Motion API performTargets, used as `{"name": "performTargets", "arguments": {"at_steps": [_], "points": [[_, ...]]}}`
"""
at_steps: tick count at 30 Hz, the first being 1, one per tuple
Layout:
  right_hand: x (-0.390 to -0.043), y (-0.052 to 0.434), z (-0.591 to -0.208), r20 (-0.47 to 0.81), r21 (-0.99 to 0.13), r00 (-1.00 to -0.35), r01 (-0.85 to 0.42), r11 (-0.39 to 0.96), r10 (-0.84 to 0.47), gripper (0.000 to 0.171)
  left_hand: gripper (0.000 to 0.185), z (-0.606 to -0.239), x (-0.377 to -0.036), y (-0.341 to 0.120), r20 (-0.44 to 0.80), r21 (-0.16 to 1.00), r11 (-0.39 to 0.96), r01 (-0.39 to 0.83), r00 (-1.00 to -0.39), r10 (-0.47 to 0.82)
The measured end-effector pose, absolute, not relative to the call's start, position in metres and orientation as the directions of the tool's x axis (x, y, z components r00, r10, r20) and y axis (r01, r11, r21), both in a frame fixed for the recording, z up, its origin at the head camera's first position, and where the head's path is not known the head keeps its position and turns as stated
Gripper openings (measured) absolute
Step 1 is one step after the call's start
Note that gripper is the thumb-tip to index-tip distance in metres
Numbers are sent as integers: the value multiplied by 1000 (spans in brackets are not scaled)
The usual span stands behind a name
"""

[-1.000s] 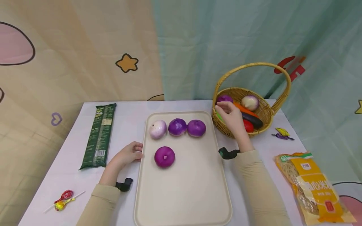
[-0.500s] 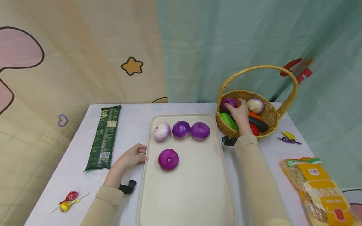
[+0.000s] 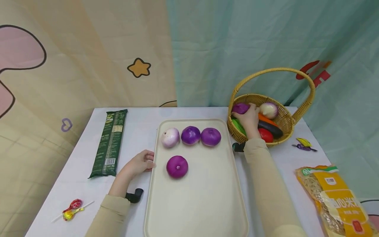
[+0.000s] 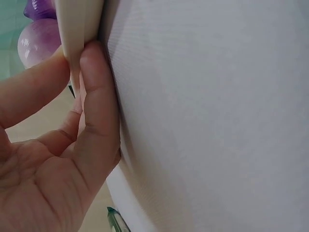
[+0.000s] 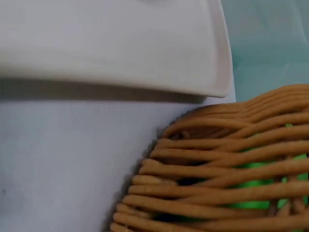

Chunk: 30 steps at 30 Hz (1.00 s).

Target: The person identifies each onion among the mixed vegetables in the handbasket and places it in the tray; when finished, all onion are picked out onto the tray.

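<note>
My left hand [image 3: 141,164] pinches the left rim of a cream tray [image 3: 201,197]; the left wrist view shows fingertips [image 4: 95,60] on both sides of that rim. On the tray are a pale purple-white onion [image 3: 170,137], two purple onions [image 3: 190,135] beside it in a row, and a magenta onion [image 3: 177,167] nearer the front. My right hand [image 3: 250,120] reaches into the wicker basket [image 3: 285,123] and grips a purple onion [image 3: 240,108] at its left side, partly covering it. The right wrist view shows only the basket's woven wall [image 5: 217,183] and the tray's edge.
Also in the basket are a white-purple onion [image 3: 268,110], a carrot [image 3: 267,119], an eggplant [image 3: 270,128], a red vegetable [image 3: 265,135] and a green one [image 3: 238,126]. A green packet [image 3: 109,144], lollipops [image 3: 72,209], wrapped candies [image 3: 304,144] and a yellow noodle bag [image 3: 337,200] lie around the tray.
My right hand has gone from above the basket's left rim down into it and taken hold of the purple onion. My left hand stays at the tray's rim; the view shifted slightly.
</note>
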State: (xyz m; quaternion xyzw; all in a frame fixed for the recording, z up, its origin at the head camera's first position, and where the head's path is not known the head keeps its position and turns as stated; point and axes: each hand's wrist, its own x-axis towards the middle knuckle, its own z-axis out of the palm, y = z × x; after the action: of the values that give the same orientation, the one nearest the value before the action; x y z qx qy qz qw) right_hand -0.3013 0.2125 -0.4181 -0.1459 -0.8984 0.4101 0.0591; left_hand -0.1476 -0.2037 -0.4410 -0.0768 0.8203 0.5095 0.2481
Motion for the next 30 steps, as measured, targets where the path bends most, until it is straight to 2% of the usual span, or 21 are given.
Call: {"name": "performTargets", "arguments": {"at_steps": [5,12,19,25,30], "points": [[-288,219,-407,-34,-794,-941,231,562,338,84,47,-439,-147,-200,-486,799,469,-377,-863,134],[-250,224,-376,-61,-806,-969,190,561,241,89,48,-437,-147,-201,-477,799,482,-360,-867,144],[-189,202,-361,-85,-835,-996,68,546,-5,88,48,-437,-147,-205,-481,792,494,-359,-865,144],[-163,167,-388,-101,-842,-966,-44,537,-238,83,49,-436,-147,-206,-484,797,485,-361,-861,154],[-154,140,-412,-127,-808,-924,-115,578,-361,80,49,-437,-146,-204,-491,796,476,-373,-858,149]]}}
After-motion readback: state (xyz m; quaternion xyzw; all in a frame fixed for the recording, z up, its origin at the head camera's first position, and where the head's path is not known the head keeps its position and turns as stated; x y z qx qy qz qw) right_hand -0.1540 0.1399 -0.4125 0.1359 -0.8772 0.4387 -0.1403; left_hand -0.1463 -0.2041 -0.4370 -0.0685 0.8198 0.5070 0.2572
